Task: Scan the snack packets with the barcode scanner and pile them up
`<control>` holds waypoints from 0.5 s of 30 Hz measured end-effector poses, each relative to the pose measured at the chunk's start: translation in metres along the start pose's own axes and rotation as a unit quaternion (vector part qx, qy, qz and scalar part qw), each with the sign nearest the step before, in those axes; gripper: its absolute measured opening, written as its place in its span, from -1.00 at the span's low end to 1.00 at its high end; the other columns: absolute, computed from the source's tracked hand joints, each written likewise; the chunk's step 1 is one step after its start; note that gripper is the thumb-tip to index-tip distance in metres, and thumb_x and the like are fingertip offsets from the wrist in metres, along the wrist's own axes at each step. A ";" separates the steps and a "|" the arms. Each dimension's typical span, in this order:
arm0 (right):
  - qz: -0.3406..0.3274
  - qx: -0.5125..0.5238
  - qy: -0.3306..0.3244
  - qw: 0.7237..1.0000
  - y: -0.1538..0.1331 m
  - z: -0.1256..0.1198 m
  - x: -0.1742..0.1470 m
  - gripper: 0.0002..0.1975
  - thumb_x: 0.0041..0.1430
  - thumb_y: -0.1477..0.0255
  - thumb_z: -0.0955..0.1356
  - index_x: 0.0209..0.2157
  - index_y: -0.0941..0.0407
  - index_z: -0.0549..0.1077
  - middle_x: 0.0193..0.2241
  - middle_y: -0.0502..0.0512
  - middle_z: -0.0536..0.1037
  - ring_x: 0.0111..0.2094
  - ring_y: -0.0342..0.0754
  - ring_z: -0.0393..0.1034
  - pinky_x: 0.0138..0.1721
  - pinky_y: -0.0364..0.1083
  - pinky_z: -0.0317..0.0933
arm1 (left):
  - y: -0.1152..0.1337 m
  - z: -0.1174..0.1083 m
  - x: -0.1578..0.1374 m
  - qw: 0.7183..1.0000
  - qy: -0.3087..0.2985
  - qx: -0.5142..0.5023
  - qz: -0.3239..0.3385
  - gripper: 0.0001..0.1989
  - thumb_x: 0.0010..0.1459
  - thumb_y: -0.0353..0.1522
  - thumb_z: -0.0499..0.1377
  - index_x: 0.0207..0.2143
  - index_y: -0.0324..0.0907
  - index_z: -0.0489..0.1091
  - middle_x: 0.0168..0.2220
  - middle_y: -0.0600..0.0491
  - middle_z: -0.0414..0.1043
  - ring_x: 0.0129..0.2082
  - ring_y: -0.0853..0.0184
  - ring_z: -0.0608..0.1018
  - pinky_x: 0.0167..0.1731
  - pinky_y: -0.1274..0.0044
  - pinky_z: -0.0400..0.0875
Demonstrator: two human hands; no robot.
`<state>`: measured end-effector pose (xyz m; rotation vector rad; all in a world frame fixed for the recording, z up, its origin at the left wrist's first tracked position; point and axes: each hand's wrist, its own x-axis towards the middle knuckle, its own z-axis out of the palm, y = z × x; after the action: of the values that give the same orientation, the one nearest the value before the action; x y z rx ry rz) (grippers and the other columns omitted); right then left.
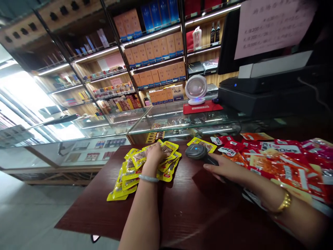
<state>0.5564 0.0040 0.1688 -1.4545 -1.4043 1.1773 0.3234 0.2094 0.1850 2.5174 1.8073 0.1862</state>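
My right hand (221, 167) is closed around the handle of a black barcode scanner (197, 151), whose head points left and shows a small blue light. On the left side of the brown table, several yellow snack packets (127, 175) with clear windows lie in an overlapping heap. My left hand (155, 152) is on top of this heap, its fingers bent over a yellow packet (170, 148) at the far side; the fingertips are partly hidden. One more yellow packet (208, 145) lies apart, just behind the scanner.
Red and orange snack packets (283, 166) are piled on the right of the table (179, 218). Behind stand a glass display case (166, 119), a small white fan (196, 89) on a red mat, and a black till (249, 99). Shelves with orange boxes (156, 48) line the wall.
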 end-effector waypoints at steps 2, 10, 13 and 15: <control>-0.007 0.002 0.002 1.000 -0.001 0.000 0.000 -0.54 0.19 0.08 0.36 -0.06 0.14 0.33 -0.72 -0.20 0.32 -0.74 -0.22 0.17 -0.68 -0.23 0.02 | 0.002 -0.001 0.000 1.000 0.023 -0.004 0.006 -0.55 0.02 -0.12 0.27 -0.10 -0.19 0.43 0.01 -0.28 0.49 0.06 -0.06 0.47 -0.02 0.31 0.29; -0.019 0.016 0.003 1.000 -0.006 0.000 -0.005 -0.56 0.17 0.07 0.37 -0.10 0.12 0.35 -0.72 -0.18 0.35 -0.74 -0.20 0.17 -0.68 -0.22 0.00 | 0.019 0.010 0.009 0.958 0.117 -0.259 -0.033 -0.75 0.27 -0.21 0.00 -0.20 -0.15 0.38 -0.27 -0.04 0.53 -0.24 0.21 0.54 -0.28 0.48 0.34; -0.018 0.023 0.008 1.000 -0.012 0.000 -0.009 -0.55 0.17 0.07 0.38 -0.09 0.11 0.33 -0.72 -0.19 0.34 -0.73 -0.20 0.17 -0.68 -0.22 0.00 | 0.031 0.021 0.010 0.929 0.109 -0.354 -0.017 -0.81 0.26 -0.26 0.02 -0.20 -0.15 0.34 -0.32 0.03 0.48 -0.34 0.29 0.52 -0.34 0.52 0.35; -0.014 0.027 0.007 1.000 -0.015 -0.001 -0.010 -0.58 0.18 0.07 0.37 -0.13 0.11 0.33 -0.72 -0.18 0.34 -0.73 -0.21 0.17 -0.68 -0.22 0.00 | 0.039 0.026 0.007 0.913 0.094 -0.397 -0.004 -0.83 0.26 -0.27 0.02 -0.21 -0.14 0.32 -0.34 0.05 0.46 -0.41 0.33 0.49 -0.41 0.54 0.35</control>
<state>0.5532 -0.0050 0.1846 -1.3986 -1.3686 1.1755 0.3656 0.2047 0.1640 1.9399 1.3713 0.9677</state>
